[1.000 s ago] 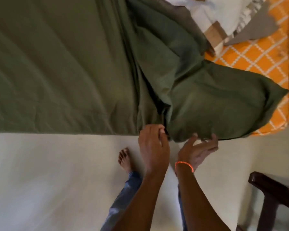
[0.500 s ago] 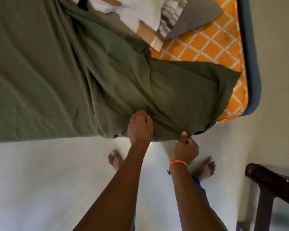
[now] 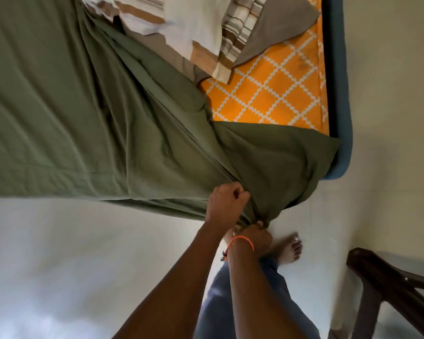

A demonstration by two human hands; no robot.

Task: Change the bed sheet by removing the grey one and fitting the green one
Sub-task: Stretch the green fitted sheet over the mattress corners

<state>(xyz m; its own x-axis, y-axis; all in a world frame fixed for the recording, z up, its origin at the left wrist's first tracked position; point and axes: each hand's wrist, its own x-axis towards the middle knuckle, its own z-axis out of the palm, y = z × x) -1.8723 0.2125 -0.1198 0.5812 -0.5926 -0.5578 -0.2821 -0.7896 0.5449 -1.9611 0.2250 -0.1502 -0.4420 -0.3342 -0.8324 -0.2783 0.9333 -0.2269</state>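
Gripping green sheet (image 3: 137, 133), both hands now seemingly bunched closer.

This is a bedroom in a home. A bed takes up most of the view, its orange mattress (image 3: 274, 94) with a white lattice print and blue edging partly covered by a green sheet (image 3: 59, 118), with striped pillows (image 3: 206, 28) and a grey sheet (image 3: 279, 28) heaped at its far end. A pale, plain floor (image 3: 83, 253) runs beside it, a bare foot (image 3: 289, 248) stands on that floor, and a piece of dark wooden furniture (image 3: 387, 287) sits near the bed's corner.
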